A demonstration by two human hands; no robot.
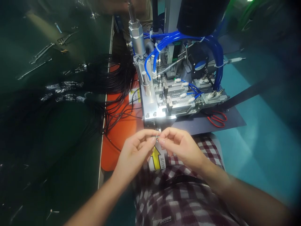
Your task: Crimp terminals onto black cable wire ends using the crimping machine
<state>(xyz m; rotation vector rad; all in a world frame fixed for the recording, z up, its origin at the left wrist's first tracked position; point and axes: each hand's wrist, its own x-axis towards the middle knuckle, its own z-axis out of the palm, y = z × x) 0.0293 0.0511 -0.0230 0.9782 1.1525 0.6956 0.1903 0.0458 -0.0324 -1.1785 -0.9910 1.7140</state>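
At the front edge of the machine, my left hand (138,146) and my right hand (177,142) meet with their fingertips almost touching. Both are closed in a pinch on thin wire ends (156,136), pale and very small. The fingertips hide most of these wires, so I cannot tell how they run. Just beyond my fingers stands the metal pneumatic machine (150,106). Below them lies a white label with a yellow arrow (155,159).
Black cables (119,78) run across the orange surface (122,135) to a dark table at left, where bundled cable ends (70,98) lie. Blue air hoses (183,36) arch over the machine. Red-handled scissors (217,120) lie on the dark base plate (235,121) at right.
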